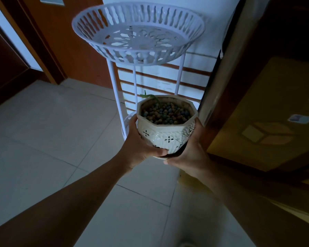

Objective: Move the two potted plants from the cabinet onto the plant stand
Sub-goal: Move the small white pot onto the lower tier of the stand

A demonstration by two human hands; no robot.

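A white octagonal ceramic pot with small dark flower marks is filled with coloured clay pebbles, and a thin green sprout leans over its far rim. My left hand grips its left side and underside, and my right hand cups its right side and base. I hold the pot in the air in front of the white plant stand. The stand's top basket tray is bare and sits higher than the pot. A lower tray peeks out behind my left hand. No second pot is in view.
A dark wooden cabinet with a glossy top stands close on the right. Pale floor tiles spread to the left and below. An orange-brown door and frame rise behind the stand, beside a white wall with brown stripes.
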